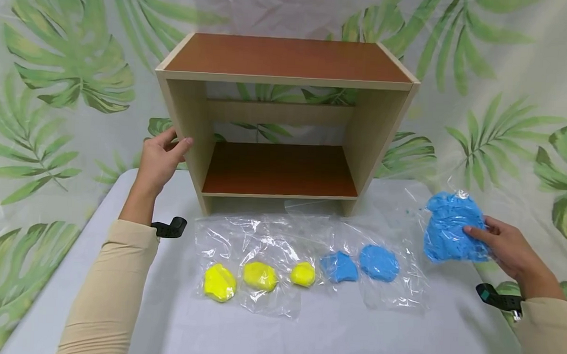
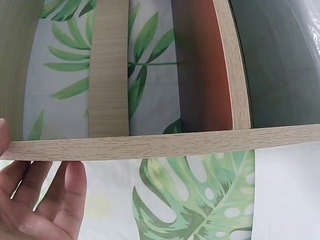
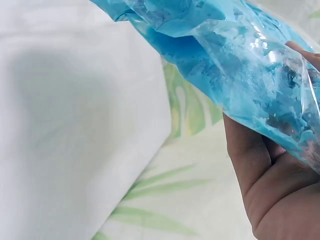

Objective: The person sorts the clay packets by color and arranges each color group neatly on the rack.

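Observation:
A small wooden shelf unit (image 1: pixel 287 82) with reddish-brown boards stands upright on the table. My left hand (image 1: pixel 159 159) grips the edge of its left side panel (image 2: pixel 165 147), fingers on the outer face and thumb at the front edge. Out at the right, my right hand (image 1: pixel 513 250) holds a clear plastic bag of blue clay (image 1: pixel 455 227) above the table's edge, thumb on the near face. In the right wrist view the fingers (image 3: pixel 247 150) lie under the blue bag (image 3: pixel 235 75), partly hidden by it.
Before the shelf lie clear bags with yellow clay lumps (image 1: pixel 220 282), (image 1: pixel 259 276), (image 1: pixel 302 274) and blue clay pieces (image 1: pixel 340 267), (image 1: pixel 379 262). The white table (image 1: pixel 315 334) ends near both arms. A leaf-printed cloth (image 1: pixel 503 65) hangs behind.

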### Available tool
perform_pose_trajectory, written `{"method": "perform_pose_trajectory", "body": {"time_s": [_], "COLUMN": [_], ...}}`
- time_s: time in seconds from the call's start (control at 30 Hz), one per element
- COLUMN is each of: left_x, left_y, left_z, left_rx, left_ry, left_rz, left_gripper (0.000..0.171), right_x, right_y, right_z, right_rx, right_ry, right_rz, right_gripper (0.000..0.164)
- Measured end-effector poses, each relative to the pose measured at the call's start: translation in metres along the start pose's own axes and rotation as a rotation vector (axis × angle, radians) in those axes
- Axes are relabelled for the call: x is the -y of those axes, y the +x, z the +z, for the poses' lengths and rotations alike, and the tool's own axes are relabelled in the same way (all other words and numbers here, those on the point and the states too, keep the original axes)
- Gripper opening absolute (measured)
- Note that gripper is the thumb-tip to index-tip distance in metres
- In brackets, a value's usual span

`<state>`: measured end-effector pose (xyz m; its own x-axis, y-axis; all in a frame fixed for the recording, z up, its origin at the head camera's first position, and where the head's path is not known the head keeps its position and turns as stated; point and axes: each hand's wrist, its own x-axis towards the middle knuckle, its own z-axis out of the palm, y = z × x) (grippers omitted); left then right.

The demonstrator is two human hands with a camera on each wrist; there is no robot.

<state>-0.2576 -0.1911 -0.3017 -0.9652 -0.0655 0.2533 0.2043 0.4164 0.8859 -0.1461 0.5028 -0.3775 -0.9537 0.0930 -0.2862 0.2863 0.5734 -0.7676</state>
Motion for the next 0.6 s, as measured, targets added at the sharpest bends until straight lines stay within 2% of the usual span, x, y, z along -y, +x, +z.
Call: {"method": "perform_pose_trajectory", "body": {"time_s": [0.27,0.43,0.6], "left_x": [-0.002,-0.002,-0.002], "left_y": [0.006,0.005,0.006], "left_z": [0.013,0.015,0.018], "left_rx": [0.035,0.027,0.026], "left_ry": [-0.043,-0.077,-0.08], "left_rz": [0.009,0.007,0.015], "left_gripper": [0.052,0.05,0.05], "right_x": [0.005,0.01,0.024], "right_y": [0.002,0.002,-0.003], "right_z": [-0.006,-0.007,-0.009], "right_rx": [-0.06,-0.057,-0.09], "right_ry": [0.087,0.244,0.369], "right_rz": [-0.077,-0.149,-0.2], "right_gripper": [0.085,0.082,0.081]}}
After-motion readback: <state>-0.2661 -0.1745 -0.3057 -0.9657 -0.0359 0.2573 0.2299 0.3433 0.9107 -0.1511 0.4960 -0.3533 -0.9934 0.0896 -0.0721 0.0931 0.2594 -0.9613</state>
